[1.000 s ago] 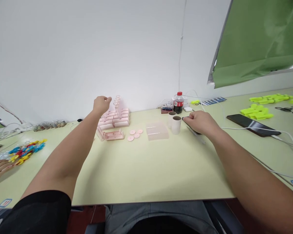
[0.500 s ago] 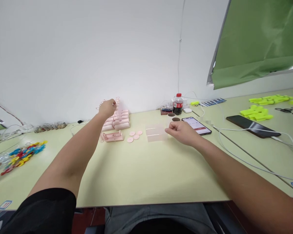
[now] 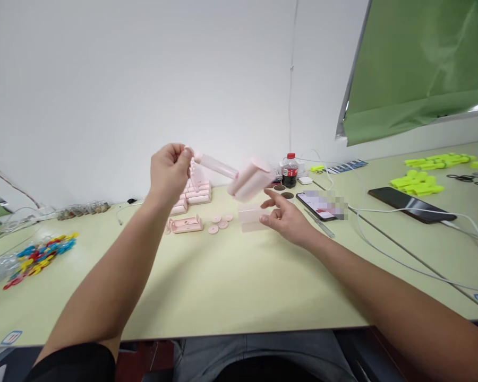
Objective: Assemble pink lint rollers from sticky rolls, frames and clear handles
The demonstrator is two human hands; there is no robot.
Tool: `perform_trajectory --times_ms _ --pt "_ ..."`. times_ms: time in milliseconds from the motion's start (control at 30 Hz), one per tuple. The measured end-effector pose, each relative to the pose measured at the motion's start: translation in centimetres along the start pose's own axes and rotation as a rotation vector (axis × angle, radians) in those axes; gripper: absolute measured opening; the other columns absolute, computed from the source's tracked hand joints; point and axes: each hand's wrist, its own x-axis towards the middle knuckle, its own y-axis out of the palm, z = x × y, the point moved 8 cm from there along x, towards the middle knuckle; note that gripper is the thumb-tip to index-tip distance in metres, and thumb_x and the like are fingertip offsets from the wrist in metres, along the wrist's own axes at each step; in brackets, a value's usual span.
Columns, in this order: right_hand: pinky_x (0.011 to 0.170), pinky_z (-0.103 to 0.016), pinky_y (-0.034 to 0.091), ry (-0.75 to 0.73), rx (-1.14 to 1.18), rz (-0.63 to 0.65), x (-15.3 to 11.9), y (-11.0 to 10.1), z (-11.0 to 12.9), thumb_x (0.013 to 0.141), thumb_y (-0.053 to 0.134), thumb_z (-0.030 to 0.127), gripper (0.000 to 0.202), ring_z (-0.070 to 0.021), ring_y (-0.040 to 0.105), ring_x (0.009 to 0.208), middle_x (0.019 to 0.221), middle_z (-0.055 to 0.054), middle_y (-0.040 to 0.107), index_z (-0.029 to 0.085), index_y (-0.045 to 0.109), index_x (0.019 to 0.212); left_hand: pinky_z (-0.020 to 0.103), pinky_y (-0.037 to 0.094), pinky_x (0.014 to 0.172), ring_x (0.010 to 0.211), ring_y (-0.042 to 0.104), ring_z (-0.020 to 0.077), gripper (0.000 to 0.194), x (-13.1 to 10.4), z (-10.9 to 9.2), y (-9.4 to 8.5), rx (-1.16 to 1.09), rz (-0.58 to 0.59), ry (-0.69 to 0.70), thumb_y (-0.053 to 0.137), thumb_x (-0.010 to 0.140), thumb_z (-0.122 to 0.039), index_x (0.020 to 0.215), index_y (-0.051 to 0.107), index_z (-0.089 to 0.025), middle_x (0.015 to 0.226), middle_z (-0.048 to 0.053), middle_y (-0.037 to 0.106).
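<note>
Raised near the wall, my left hand pinches the end of a pink strap-like piece. From it a pink translucent tube extends right to a blurred pink case in the air. My right hand has its fingers apart and holds nothing, just below and right of that case. Beside its fingertips lies a clear pale box. An open pink holder and several small pink discs rest to the left. Pink cases are stacked behind the holder.
A cola bottle stands near the wall. To the right are a lit phone, a metal tool, white cables, a dark phone and yellow-green pieces. Colourful pieces lie on the left.
My left hand has lifted a pink case and tube off the stack area, toward the middle. My right hand has opened its fingers. The metal tool now shows beside the phone.
</note>
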Motion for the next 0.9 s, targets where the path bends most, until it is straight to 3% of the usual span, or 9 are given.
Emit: perform_trajectory --times_ms 100,200,300,400,533,633,733,900 --pt "0.058 -0.028 0.042 -0.118 0.085 -0.165 -0.4 -1.5 1.2 0.072 0.073 0.049 0.047 -0.0139 0.049 0.065 0.088 -0.003 0.058 0.021 0.062 0.108 0.025 0.041 0.043 0.045 0.049 0.0118 0.023 -3.3 0.8 1.5 -0.192 0.085 -0.118 0.054 0.09 -0.041 0.081 0.057 -0.02 0.055 -0.001 0.051" --pt "0.06 -0.029 0.042 -0.173 0.195 -0.215 -0.7 -2.2 1.9 0.073 0.071 0.049 0.039 -0.0159 0.049 0.068 0.082 -0.003 0.056 0.019 0.063 0.097 0.027 0.046 0.048 0.055 0.057 0.0142 0.022 -5.1 2.3 2.1 -0.132 0.145 -0.115 0.057 0.087 -0.04 0.084 0.062 -0.019 0.068 0.002 0.061" --pt "0.054 -0.027 0.038 -0.11 0.247 -0.181 -0.3 -2.0 1.7 0.071 0.069 0.049 0.037 -0.0143 0.046 0.062 0.075 -0.002 0.055 0.017 0.063 0.089 0.034 0.053 0.073 0.087 0.066 0.0208 0.023 -5.9 2.8 2.4 0.146 0.163 0.1 0.056 0.086 -0.033 0.099 0.068 -0.019 0.102 0.008 0.07" --pt "0.048 -0.025 0.032 -0.027 0.245 -0.145 -0.1 -1.6 1.1 0.069 0.069 0.048 0.033 -0.0119 0.042 0.056 0.065 0.001 0.051 0.017 0.061 0.08 0.044 0.043 0.098 0.114 0.059 0.0263 0.032 -7.8 2.1 4.4 0.401 0.273 0.384 0.054 0.087 -0.024 0.116 0.067 -0.023 0.121 0.008 0.068" --pt "0.043 -0.023 0.026 0.046 0.24 -0.002 -0.1 0.0 0.6 0.069 0.069 0.047 0.032 -0.0088 0.036 0.05 0.059 0.003 0.047 0.017 0.062 0.077 0.048 0.036 0.097 0.104 0.062 0.0266 0.029 -11.1 1.1 7.3 0.521 0.401 0.556 0.058 0.089 -0.027 0.117 0.066 -0.025 0.107 0.007 0.074" --pt "0.042 -0.021 0.025 0.077 0.237 0.085 -0.4 1.3 0.2 0.071 0.069 0.048 0.038 -0.0078 0.036 0.049 0.065 0.001 0.054 0.015 0.066 0.091 0.046 0.037 0.091 0.093 0.063 0.0247 0.021 -13.0 0.6 8.5 0.545 0.432 0.602 0.055 0.093 -0.033 0.105 0.069 -0.024 0.093 0.007 0.075" --pt "0.045 -0.022 0.031 0.09 0.224 0.113 -0.5 2.2 -0.3 0.071 0.071 0.049 0.049 -0.0096 0.044 0.053 0.075 -0.002 0.061 0.014 0.066 0.105 0.043 0.038 0.083 0.086 0.063 0.0237 0.018 -13.7 1.1 8.8 0.563 0.448 0.575 0.056 0.093 -0.033 0.098 0.07 -0.024 0.086 0.007 0.074" --pt "0.062 -0.027 0.047 0.087 0.197 0.128 -0.5 2.9 -0.7 0.069 0.073 0.046 0.048 -0.0175 0.06 0.071 0.081 -0.004 0.066 0.015 0.068 0.105 0.043 0.038 0.081 0.085 0.063 0.0233 0.018 -13.9 2.2 8.4 0.55 0.45 0.547 0.057 0.092 -0.034 0.1 0.07 -0.023 0.088 0.006 0.075"
